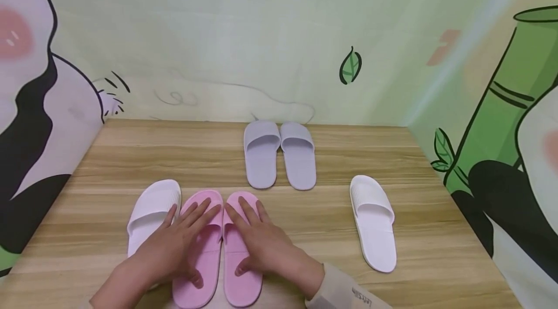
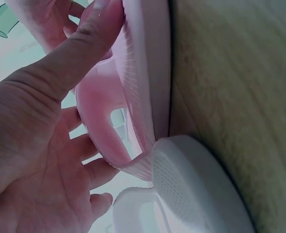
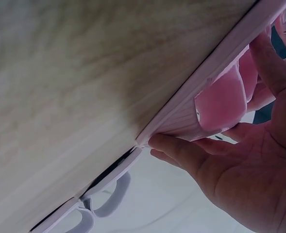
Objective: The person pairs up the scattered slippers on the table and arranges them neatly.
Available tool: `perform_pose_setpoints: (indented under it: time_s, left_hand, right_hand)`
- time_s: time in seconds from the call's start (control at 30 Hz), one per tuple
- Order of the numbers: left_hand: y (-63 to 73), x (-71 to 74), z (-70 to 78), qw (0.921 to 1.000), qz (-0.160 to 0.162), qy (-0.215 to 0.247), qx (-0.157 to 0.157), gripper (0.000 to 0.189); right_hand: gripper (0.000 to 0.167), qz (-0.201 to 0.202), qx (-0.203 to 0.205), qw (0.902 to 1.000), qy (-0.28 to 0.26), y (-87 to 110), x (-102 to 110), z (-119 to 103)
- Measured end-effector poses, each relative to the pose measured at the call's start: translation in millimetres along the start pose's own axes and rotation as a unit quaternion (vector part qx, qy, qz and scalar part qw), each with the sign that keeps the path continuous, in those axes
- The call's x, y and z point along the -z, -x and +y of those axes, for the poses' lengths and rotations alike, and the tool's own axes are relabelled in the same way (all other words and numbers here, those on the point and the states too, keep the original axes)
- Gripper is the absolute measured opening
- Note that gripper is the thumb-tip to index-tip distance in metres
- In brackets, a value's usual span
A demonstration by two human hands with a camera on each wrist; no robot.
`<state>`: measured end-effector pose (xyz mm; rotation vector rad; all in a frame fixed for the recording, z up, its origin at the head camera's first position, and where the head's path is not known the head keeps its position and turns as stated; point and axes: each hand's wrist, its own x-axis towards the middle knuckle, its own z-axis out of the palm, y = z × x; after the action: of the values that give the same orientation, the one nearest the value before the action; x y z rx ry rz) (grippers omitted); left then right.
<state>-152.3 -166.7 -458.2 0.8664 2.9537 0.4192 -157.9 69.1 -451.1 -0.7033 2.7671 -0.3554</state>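
Observation:
Two pink slippers stand side by side in the head view, toes pointing away. My left hand [image 1: 167, 248] lies over the left pink slipper [image 1: 210, 270], its fingers spread across the strap and its thumb on the footbed. On the right pink slipper [image 1: 241, 292] rests my right hand [image 1: 266, 246], fingers stretched over the strap, thumb on the footbed. A white slipper [image 1: 152, 200] stands close beside the left pink one, partly hidden by my left hand. In the left wrist view this white slipper [image 2: 191, 179] is right at the pink slipper's side.
A pair of pale lilac slippers [image 1: 261, 168] stands farther back, near the wall. Another white slipper [image 1: 378, 239] stands off to the right, slightly angled. The wood-grain surface [image 1: 322, 231] ends at printed walls [image 1: 209, 57] at the back and sides.

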Motion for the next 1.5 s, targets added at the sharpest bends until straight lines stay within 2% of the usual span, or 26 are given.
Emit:
perform_pose_setpoints:
  time_s: [0.3, 0.77, 1.13, 1.5]
  left_hand:
    - [-5.1, 7.2, -3.0, 0.9997, -0.021, -0.012, 0.004, 0.149]
    - [-10.7, 15.6, -19.5, 0.9993, -0.036, 0.0, 0.014, 0.149]
    - [-19.1, 21.9, -27.0, 0.9984, -0.054, -0.002, 0.014, 0.146]
    - [-29.3, 28.6, -32.2, 0.9947, -0.098, -0.004, 0.031, 0.147]
  right_hand:
    - [0.136, 0.0, 0.001, 0.9998, -0.022, -5.9, 1, -2]
    - [0.136, -0.013, -0.013, 0.9992, -0.036, -26.3, 4, -9]
    - [0.133, -0.024, -0.008, 0.9996, -0.008, -40.0, 6, -12]
    - [0.131, -0.033, -0.011, 0.9992, 0.021, -55.5, 11, -16]
